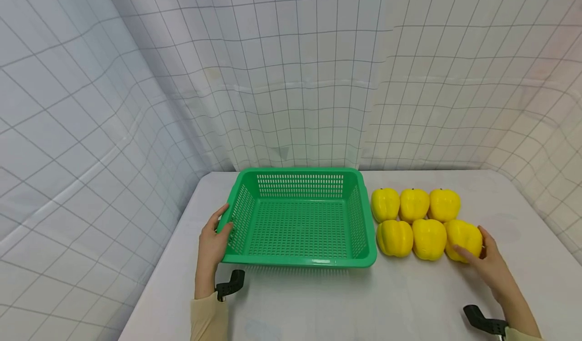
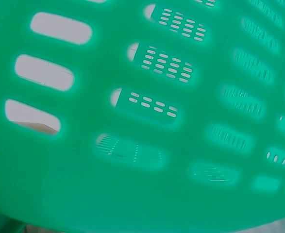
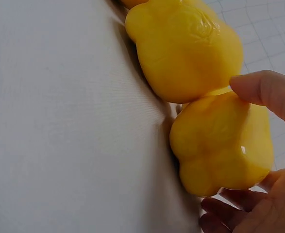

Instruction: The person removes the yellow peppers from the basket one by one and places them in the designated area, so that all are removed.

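A green plastic basket (image 1: 297, 262) with slotted walls stands on the table, nothing inside it. My left hand (image 1: 214, 237) grips its left rim, thumb over the edge and fingers along the outside. In the left wrist view the basket wall (image 2: 84, 179) fills the picture and hides that hand. To the right of the basket sit several yellow bell peppers in two rows of three. My right hand (image 1: 491, 265) holds the front-right bell pepper (image 1: 463, 237), which still sits on the table. In the right wrist view, thumb and fingers lie on opposite sides of this bell pepper (image 3: 215, 145).
Touching the held pepper on its left is the front-middle bell pepper (image 1: 429, 240). Behind stands the back-right bell pepper (image 1: 444, 204). White gridded cloth (image 1: 300, 78) hangs behind the white table (image 1: 318, 305) and on both sides.
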Action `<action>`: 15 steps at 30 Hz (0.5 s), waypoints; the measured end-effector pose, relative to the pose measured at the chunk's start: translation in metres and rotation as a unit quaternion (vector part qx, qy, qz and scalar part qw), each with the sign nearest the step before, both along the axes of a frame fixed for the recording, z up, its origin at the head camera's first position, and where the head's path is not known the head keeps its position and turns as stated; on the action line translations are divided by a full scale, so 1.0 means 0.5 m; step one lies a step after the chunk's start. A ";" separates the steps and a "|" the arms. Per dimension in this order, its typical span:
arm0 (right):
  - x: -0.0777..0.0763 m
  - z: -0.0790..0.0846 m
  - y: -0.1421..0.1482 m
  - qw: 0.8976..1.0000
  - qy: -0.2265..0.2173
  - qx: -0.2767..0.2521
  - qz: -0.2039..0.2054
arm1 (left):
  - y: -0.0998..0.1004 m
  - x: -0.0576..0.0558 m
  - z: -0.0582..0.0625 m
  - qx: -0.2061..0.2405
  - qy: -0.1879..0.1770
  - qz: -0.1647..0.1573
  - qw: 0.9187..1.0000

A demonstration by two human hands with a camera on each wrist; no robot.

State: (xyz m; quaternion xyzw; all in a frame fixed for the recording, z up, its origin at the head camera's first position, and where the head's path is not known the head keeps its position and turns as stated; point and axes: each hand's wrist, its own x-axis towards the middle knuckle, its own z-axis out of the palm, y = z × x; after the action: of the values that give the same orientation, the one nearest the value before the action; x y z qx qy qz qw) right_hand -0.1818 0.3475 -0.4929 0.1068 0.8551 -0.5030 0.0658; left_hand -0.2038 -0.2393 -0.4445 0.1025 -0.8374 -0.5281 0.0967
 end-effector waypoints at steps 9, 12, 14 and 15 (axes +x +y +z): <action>-0.002 -0.004 0.002 0.999 -0.023 -0.020 0.017 | 0.001 0.002 0.003 -0.129 0.026 0.022 0.991; -0.003 0.004 -0.001 1.000 -0.010 -0.003 0.018 | 0.007 0.007 0.007 -0.248 0.088 0.063 0.963; -0.004 0.013 -0.007 0.999 0.019 0.021 0.015 | 0.012 0.010 0.016 -0.307 0.141 0.085 0.937; -0.005 0.018 -0.010 0.998 0.042 0.036 0.013 | 0.014 0.012 0.021 -0.325 0.168 0.089 0.926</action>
State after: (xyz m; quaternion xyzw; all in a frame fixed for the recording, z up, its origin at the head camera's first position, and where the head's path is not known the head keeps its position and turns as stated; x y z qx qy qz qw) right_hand -0.1842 0.3424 -0.4838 0.0769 0.8760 -0.4750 0.0327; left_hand -0.1978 -0.2322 -0.4341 0.0498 -0.9222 -0.2254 0.3103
